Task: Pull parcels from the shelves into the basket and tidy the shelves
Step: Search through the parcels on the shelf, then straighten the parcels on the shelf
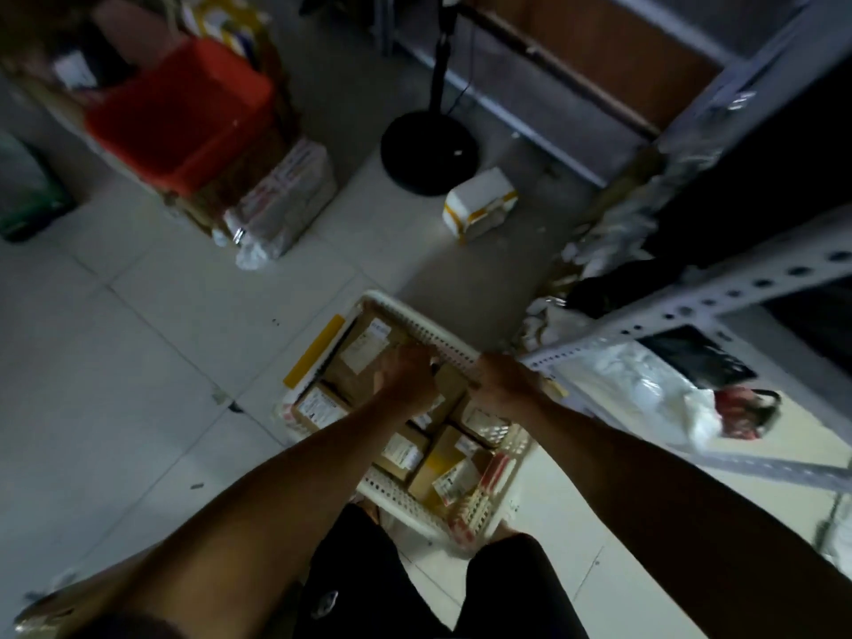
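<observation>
white perforated basket (442,343) of cardboard parcels (364,357) on tiled floor (138,362), beside the metal shelf (691,306); left hand (408,375) over a parcel, grasp unclear; right hand (500,375) grips the basket's rim.

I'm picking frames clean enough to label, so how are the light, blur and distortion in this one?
Head view: dim overall, the shelf recess at right nearly black, the floor tiles brightest. Motion blur smears the red bin and white box; labels in the basket are unreadable. Wide-angle bending stretches the forearms; the left hand and right hand look soft.
</observation>
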Action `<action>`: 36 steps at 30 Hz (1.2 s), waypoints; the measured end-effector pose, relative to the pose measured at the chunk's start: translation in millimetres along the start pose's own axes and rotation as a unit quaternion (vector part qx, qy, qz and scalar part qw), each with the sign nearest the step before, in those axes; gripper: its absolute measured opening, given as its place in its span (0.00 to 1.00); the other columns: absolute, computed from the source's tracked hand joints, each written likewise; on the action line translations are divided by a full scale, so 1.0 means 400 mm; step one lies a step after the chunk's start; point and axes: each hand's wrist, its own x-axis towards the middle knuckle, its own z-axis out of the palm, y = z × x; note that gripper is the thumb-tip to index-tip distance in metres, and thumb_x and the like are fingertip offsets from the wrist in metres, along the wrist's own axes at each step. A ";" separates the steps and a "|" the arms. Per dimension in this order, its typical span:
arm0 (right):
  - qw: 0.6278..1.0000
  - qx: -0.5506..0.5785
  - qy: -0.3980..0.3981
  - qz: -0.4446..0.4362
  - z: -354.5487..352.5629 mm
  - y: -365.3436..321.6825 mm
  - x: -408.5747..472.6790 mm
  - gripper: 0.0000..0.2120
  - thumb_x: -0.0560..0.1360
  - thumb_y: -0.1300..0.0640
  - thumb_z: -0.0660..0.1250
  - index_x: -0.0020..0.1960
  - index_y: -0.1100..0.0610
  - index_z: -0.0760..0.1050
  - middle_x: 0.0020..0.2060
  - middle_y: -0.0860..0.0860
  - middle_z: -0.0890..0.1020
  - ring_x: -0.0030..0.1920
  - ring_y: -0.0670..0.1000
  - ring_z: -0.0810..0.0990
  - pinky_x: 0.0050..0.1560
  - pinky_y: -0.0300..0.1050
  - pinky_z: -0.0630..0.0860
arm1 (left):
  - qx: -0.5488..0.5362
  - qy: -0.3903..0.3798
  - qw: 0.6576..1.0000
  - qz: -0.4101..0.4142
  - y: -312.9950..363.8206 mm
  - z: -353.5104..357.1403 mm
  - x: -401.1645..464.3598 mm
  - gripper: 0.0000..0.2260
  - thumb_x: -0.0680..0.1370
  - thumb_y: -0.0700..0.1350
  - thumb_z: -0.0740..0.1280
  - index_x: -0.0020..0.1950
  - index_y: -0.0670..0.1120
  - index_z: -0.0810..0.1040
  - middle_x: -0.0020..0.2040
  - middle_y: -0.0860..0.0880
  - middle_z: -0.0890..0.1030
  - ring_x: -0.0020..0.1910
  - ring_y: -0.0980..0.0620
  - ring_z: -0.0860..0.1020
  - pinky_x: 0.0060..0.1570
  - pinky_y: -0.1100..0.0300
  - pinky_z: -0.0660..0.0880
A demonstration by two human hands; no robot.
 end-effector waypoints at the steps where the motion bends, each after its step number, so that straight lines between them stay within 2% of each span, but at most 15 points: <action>1: 1.000 -0.016 0.016 -0.005 -0.008 0.020 -0.043 0.22 0.79 0.46 0.66 0.69 0.55 0.70 0.64 0.56 0.78 0.63 0.59 0.78 0.58 0.52 0.78 | 0.035 -0.007 0.999 0.029 0.035 0.005 -0.022 0.18 0.78 0.40 0.66 0.67 0.54 0.75 0.68 0.48 0.75 0.67 0.44 0.74 0.64 0.46 0.74; 3: 0.997 -0.057 0.050 -0.012 -0.018 0.065 -0.123 0.22 0.80 0.44 0.65 0.69 0.54 0.69 0.63 0.55 0.79 0.62 0.58 0.79 0.57 0.51 0.76 | 0.102 -0.016 0.991 0.089 0.110 0.014 -0.059 0.15 0.79 0.44 0.66 0.66 0.53 0.75 0.64 0.47 0.78 0.64 0.44 0.76 0.62 0.47 0.76; 6: 0.992 -0.092 0.081 0.011 -0.035 0.127 -0.244 0.22 0.80 0.43 0.63 0.70 0.54 0.68 0.63 0.55 0.78 0.62 0.59 0.79 0.56 0.51 0.75 | 0.168 -0.031 0.971 0.167 0.216 0.028 -0.098 0.14 0.77 0.42 0.68 0.62 0.51 0.77 0.59 0.47 0.78 0.60 0.44 0.79 0.59 0.49 0.77; 8: 0.991 -0.077 0.099 0.055 -0.038 0.177 -0.324 0.22 0.80 0.45 0.63 0.70 0.54 0.69 0.63 0.55 0.79 0.62 0.59 0.80 0.57 0.51 0.76 | 0.219 -0.047 0.950 0.220 0.295 0.032 -0.140 0.15 0.76 0.42 0.69 0.62 0.52 0.77 0.60 0.47 0.79 0.61 0.44 0.79 0.58 0.49 0.77; 11: 0.982 -0.035 0.132 0.129 -0.040 0.270 -0.442 0.21 0.79 0.50 0.65 0.70 0.55 0.70 0.63 0.56 0.80 0.62 0.59 0.80 0.58 0.52 0.77 | 0.283 -0.057 0.911 0.295 0.395 0.064 -0.203 0.16 0.79 0.40 0.65 0.66 0.50 0.77 0.65 0.45 0.78 0.64 0.43 0.76 0.62 0.49 0.75; 13: 0.978 0.006 0.133 0.159 -0.028 0.338 -0.516 0.19 0.77 0.54 0.65 0.67 0.55 0.71 0.61 0.55 0.81 0.59 0.59 0.81 0.51 0.49 0.77 | 0.319 -0.063 0.885 0.334 0.451 0.094 -0.248 0.15 0.79 0.40 0.65 0.65 0.50 0.77 0.65 0.45 0.77 0.64 0.42 0.76 0.61 0.49 0.76; 15: 0.972 0.025 0.135 0.190 -0.017 0.413 -0.585 0.17 0.76 0.55 0.66 0.64 0.56 0.72 0.59 0.55 0.81 0.57 0.59 0.82 0.46 0.47 0.74 | 0.344 -0.076 0.865 0.357 0.513 0.138 -0.300 0.14 0.77 0.46 0.71 0.61 0.52 0.78 0.61 0.47 0.77 0.60 0.44 0.78 0.58 0.49 0.77; 16: 0.967 0.034 0.151 0.201 -0.011 0.453 -0.618 0.18 0.76 0.56 0.66 0.65 0.56 0.72 0.60 0.56 0.81 0.58 0.60 0.81 0.48 0.49 0.75 | 0.351 -0.077 0.858 0.368 0.544 0.167 -0.328 0.14 0.75 0.49 0.73 0.60 0.53 0.78 0.60 0.48 0.77 0.59 0.44 0.78 0.56 0.49 0.77; 18: 0.957 0.080 0.176 0.217 0.002 0.543 -0.686 0.22 0.78 0.58 0.65 0.71 0.58 0.70 0.67 0.58 0.76 0.65 0.59 0.76 0.61 0.54 0.73 | 0.358 -0.078 0.847 0.384 0.614 0.237 -0.386 0.14 0.76 0.49 0.72 0.60 0.53 0.78 0.60 0.48 0.78 0.58 0.44 0.79 0.55 0.50 0.78; 19: 0.953 0.094 0.178 0.225 0.009 0.587 -0.723 0.23 0.78 0.59 0.64 0.72 0.59 0.69 0.68 0.57 0.75 0.67 0.58 0.75 0.63 0.53 0.71 | 0.353 -0.083 0.846 0.390 0.647 0.276 -0.419 0.13 0.76 0.46 0.71 0.60 0.53 0.79 0.60 0.47 0.79 0.58 0.43 0.79 0.54 0.50 0.78; 21: 0.951 0.072 0.185 0.237 0.021 0.680 -0.794 0.19 0.76 0.60 0.65 0.67 0.56 0.72 0.62 0.55 0.79 0.63 0.58 0.78 0.54 0.50 0.74 | 0.358 -0.092 0.829 0.420 0.715 0.360 -0.474 0.14 0.75 0.40 0.68 0.60 0.51 0.79 0.60 0.46 0.79 0.58 0.41 0.79 0.54 0.48 0.78; 23: 0.950 0.065 0.174 0.249 0.043 0.764 -0.867 0.13 0.74 0.61 0.65 0.58 0.54 0.73 0.51 0.53 0.80 0.57 0.60 0.81 0.44 0.47 0.71 | 0.373 -0.088 0.808 0.447 0.780 0.436 -0.528 0.14 0.75 0.38 0.66 0.58 0.51 0.79 0.59 0.46 0.78 0.59 0.40 0.78 0.55 0.47 0.78; 24: 0.947 0.069 0.178 0.258 0.056 0.812 -0.898 0.11 0.73 0.62 0.64 0.55 0.54 0.73 0.48 0.52 0.79 0.56 0.60 0.81 0.42 0.47 0.69 | 0.371 -0.088 0.806 0.453 0.819 0.474 -0.548 0.14 0.75 0.38 0.65 0.57 0.52 0.80 0.58 0.47 0.78 0.59 0.41 0.78 0.55 0.47 0.77; 28: 0.925 0.099 0.189 0.314 0.099 0.987 -1.049 0.14 0.73 0.63 0.64 0.58 0.57 0.73 0.54 0.55 0.78 0.57 0.59 0.78 0.42 0.47 0.69 | 0.377 -0.085 0.776 0.499 0.978 0.610 -0.644 0.14 0.74 0.41 0.68 0.57 0.54 0.81 0.58 0.50 0.78 0.60 0.43 0.78 0.53 0.51 0.76; 36: 0.878 0.144 0.251 0.381 0.110 1.239 -1.266 0.14 0.73 0.64 0.65 0.57 0.57 0.72 0.54 0.55 0.77 0.56 0.59 0.78 0.43 0.48 0.71 | 0.405 -0.066 0.725 0.552 1.266 0.830 -0.792 0.21 0.76 0.37 0.66 0.65 0.55 0.76 0.64 0.50 0.76 0.64 0.46 0.75 0.56 0.53 0.72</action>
